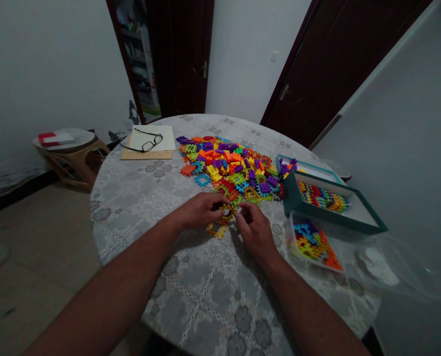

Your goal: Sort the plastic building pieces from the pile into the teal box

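My left hand (204, 210) is closed on a joined set of yellow interlocking building pieces (217, 229), pinched between thumb and fingers. From the other side my right hand (255, 228) grips the same set, thumb and forefinger at its right end. Parts of the set are hidden by my fingers, and its lower section hangs or rests just above the tabletop. Right behind my hands lies a broad heap of colourful plastic building pieces (227, 160), among them flat toothed squares and ribbed tubes in orange, purple, green, blue and yellow.
Black-framed glasses (148, 146) lie on paper and a board (133, 155) at the back left. To the right stand a teal box (331, 216) with rows of coloured pieces, its lid (335, 176), a clear tub (293, 247) of pieces and a plastic bag (402, 267). A stool (81, 157) stands left.
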### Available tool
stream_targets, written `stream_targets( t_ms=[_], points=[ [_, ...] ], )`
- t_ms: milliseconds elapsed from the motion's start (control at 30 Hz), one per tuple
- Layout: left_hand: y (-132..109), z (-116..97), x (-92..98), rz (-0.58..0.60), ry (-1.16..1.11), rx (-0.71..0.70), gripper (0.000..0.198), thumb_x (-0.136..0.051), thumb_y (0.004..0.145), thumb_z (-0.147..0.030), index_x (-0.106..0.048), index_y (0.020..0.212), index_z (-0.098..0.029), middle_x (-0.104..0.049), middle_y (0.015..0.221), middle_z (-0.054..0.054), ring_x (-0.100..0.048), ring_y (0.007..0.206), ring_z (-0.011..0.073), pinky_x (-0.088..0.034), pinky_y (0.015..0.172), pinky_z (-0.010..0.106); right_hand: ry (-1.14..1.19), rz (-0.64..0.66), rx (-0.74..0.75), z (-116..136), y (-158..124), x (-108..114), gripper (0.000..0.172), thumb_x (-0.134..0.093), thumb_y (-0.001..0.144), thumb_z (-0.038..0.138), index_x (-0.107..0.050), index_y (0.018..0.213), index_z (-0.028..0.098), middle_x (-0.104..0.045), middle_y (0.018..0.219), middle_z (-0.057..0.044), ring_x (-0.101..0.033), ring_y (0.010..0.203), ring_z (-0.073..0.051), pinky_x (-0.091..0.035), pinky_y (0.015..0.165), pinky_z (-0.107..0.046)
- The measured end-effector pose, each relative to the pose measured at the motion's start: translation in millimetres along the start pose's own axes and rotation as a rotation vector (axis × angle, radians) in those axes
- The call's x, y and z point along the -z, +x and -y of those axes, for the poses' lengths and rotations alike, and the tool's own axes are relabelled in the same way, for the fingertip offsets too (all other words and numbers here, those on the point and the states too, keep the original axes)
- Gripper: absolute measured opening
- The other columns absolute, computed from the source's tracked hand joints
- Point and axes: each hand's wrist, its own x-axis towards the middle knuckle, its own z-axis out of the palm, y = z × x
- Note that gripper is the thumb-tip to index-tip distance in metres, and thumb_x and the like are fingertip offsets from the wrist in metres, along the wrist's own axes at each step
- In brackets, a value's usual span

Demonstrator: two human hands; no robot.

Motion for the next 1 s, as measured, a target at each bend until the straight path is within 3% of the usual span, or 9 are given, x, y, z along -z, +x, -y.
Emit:
stream_targets(
  t_ms=[67, 167, 300, 400, 500, 700, 767, 867, 1000],
  points=[
    [1, 2, 11.0, -0.142, -0.01, 0.036, 0.031, -0.067, 0.092, -0.027, -0.08, 0.12, -0.023, -0.081, 0.104, 0.006, -0.071, 0.087, 0.0203, -0.055, 0.082, 0.034, -0.041, 0.044, 0.093, 5, -2, 3, 0.017, -0.064, 0.104, 0.031, -0.068, 0.118, 0.022, -0.069, 0.098, -0.005, -0.065, 0.084, -0.02, -0.054, 0.079, -0.034],
    [2, 4, 26.6, -0.358, -0.048, 0.116, 0.037, -0.065, 0.092, -0.029, -0.079, 0.125, -0.021, -0.079, 0.101, 0.004, -0.07, 0.086, 0.0201, -0.057, 0.083, 0.035, -0.146, 0.271, 0.247, 17, -8, 4, 0.017, -0.07, 0.102, 0.031, -0.071, 0.117, 0.023, -0.068, 0.111, -0.009, -0.065, 0.098, -0.023, -0.055, 0.087, -0.038],
    [3, 3, 30.9, -0.47, -0.234, 0.146, 0.041, -0.066, 0.088, -0.028, -0.077, 0.126, -0.019, -0.081, 0.111, 0.006, -0.074, 0.099, 0.0234, -0.06, 0.092, 0.038, -0.32, 0.495, 0.214, 34, -16, -5, 0.008, -0.073, 0.099, 0.027, -0.072, 0.104, 0.022, -0.065, 0.115, -0.01, -0.064, 0.102, -0.024, -0.055, 0.085, -0.037],
    [4, 3, 25.9, -0.432, -0.314, 0.122, 0.048, -0.07, 0.086, -0.027, -0.072, 0.133, -0.019, -0.08, 0.119, 0.008, -0.075, 0.108, 0.025, -0.06, 0.096, 0.04, -0.335, 0.552, 0.209, 39, -17, -5, 0.003, -0.067, 0.097, 0.02, -0.066, 0.094, 0.021, -0.063, 0.112, -0.009, -0.062, 0.095, -0.022, -0.053, 0.08, -0.035],
    [4, 4, 22.2, -0.372, -0.298, 0.09, 0.042, -0.071, 0.086, -0.028, -0.073, 0.127, -0.02, -0.08, 0.117, 0.007, -0.075, 0.106, 0.0247, -0.061, 0.094, 0.039, -0.24, 0.546, 0.242, 33, -13, 8, 0.005, -0.061, 0.095, 0.018, -0.06, 0.095, 0.023, -0.063, 0.107, -0.007, -0.06, 0.091, -0.021, -0.051, 0.079, -0.033],
    [1, -2, 11.9, -0.169, -0.244, 0.032, 0.027, -0.069, 0.089, -0.022, -0.076, 0.115, -0.022, -0.08, 0.11, 0.005, -0.074, 0.099, 0.0219, -0.061, 0.09, 0.037, -0.168, 0.174, 0.07, 1, 8, 34, 0.01, -0.051, 0.094, 0.022, -0.051, 0.084, 0.025, -0.059, 0.086, -0.003, -0.058, 0.082, -0.022, -0.044, 0.074, -0.033],
    [0, -6, 3.0, -0.095, -0.252, 0.026, 0.025, -0.067, 0.089, -0.018, -0.076, 0.112, -0.022, -0.08, 0.107, 0.004, -0.075, 0.096, 0.0207, -0.06, 0.088, 0.036, -0.16, 0.126, -0.005, -4, 12, 37, 0.012, -0.049, 0.095, 0.025, -0.052, 0.084, 0.025, -0.061, 0.083, -0.003, -0.059, 0.079, -0.022, -0.042, 0.071, -0.032],
    [0, -12, -12.6, -0.023, -0.225, 0.016, 0.026, -0.064, 0.087, -0.012, -0.075, 0.109, -0.023, -0.08, 0.103, 0.003, -0.074, 0.093, 0.0201, -0.059, 0.087, 0.035, -0.135, 0.188, -0.096, -2, 12, 37, 0.015, -0.046, 0.099, 0.03, -0.054, 0.087, 0.026, -0.065, 0.079, -0.002, -0.06, 0.073, -0.021, -0.038, 0.065, -0.03],
    [2, -11, -24.9, -0.015, -0.105, 0.002, 0.028, -0.062, 0.087, -0.009, -0.077, 0.107, -0.022, -0.08, 0.102, 0.005, -0.074, 0.094, 0.0225, -0.056, 0.086, 0.037, -0.114, 0.313, -0.112, 4, 8, 37, 0.016, -0.045, 0.101, 0.032, -0.055, 0.09, 0.025, -0.068, 0.079, -0.001, -0.064, 0.073, -0.021, -0.038, 0.065, -0.029]
  ],
)
